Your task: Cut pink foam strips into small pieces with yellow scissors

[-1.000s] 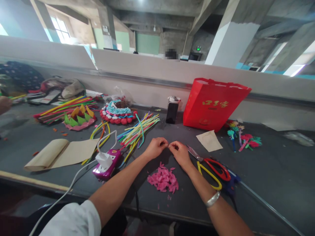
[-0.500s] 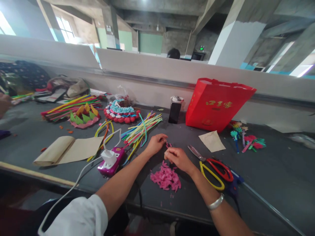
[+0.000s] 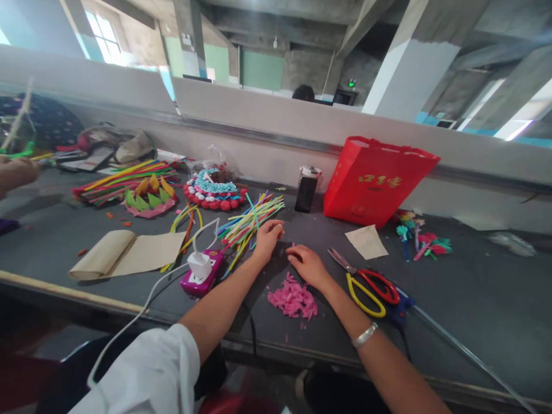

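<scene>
On the dark table, my left hand is closed with curled fingers beside the bundle of coloured pipe cleaners; anything in its fingertips is too small to make out. A short gap away, my right hand rests low over the table, its fingers loosely stretched toward the left hand. No object shows in it. Just below the right hand lies a heap of small pink strips, with a few loose bits around it. Scissors with one red and one yellow handle lie to the right of my right hand.
A purple power socket with a white plug and cable sits left of my forearm, near a paper roll. Behind stand a bottle and a red bag. A glue gun lies right. Another person's hand is far left.
My hands have moved apart; the left went up and slightly left, and the right has loosened its curled fingers. The pink bit between them no longer shows there. The other person's hand has come further into view.
</scene>
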Demonstrator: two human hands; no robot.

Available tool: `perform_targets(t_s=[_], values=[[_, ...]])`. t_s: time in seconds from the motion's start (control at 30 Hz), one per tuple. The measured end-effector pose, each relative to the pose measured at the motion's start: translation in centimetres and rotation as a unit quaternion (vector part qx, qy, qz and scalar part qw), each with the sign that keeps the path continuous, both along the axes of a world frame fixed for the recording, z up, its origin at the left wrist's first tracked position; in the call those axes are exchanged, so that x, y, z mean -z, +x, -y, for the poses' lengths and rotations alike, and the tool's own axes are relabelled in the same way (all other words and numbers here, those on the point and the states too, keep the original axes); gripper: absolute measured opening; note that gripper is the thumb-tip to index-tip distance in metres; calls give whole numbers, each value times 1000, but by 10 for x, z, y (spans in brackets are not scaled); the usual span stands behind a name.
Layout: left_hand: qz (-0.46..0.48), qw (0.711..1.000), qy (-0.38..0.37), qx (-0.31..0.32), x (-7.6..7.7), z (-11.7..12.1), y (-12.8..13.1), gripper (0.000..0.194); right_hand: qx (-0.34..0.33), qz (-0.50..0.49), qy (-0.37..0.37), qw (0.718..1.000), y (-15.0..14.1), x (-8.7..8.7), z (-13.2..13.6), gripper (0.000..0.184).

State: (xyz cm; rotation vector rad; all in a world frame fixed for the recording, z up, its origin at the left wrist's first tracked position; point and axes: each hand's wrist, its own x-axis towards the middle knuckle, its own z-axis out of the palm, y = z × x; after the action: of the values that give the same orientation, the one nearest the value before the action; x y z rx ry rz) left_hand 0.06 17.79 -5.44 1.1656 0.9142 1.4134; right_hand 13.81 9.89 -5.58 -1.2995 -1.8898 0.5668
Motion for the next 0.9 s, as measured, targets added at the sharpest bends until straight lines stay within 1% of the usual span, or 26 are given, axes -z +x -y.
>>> perform_targets(t_s=[0.1, 0.23, 0.33, 0.47, 0.53, 0.6, 0.67, 0.73, 0.8, 0.9], values=[[61, 997, -51, 20, 0, -2, -3, 22, -18, -26, 0, 999, -17, 4, -13, 20], [103, 985, -120, 64, -1, -6, -10, 30, -56, -76, -33, 995, -35, 5, -20, 22], [112, 974, -160, 118, -2, -6, -13, 31, -92, -106, -75, 987, -35, -1, -10, 22], [112, 952, -180, 221, 0, 4, -9, 30, -129, -135, -142, 972, -19, -13, 21, 29], [112, 938, -180, 275, 1, 13, -3, 31, -100, -150, -143, 973, -4, -17, 37, 31], [111, 922, -178, 326, 2, 23, 3, 32, -40, -162, -123, 978, 15, -18, 49, 36], [109, 906, -176, 370, 2, 33, 9, 35, 25, -154, -106, 982, 34, -16, 59, 39], [106, 891, -174, 405, 3, 40, 13, 39, 76, -125, -95, 985, 48, -12, 68, 37], [100, 881, -174, 428, 3, 44, 16, 43, 102, -80, -84, 988, 54, -7, 77, 30], [91, 882, -169, 431, 3, 42, 15, 45, 93, -13, -64, 993, 46, -3, 87, 20]])
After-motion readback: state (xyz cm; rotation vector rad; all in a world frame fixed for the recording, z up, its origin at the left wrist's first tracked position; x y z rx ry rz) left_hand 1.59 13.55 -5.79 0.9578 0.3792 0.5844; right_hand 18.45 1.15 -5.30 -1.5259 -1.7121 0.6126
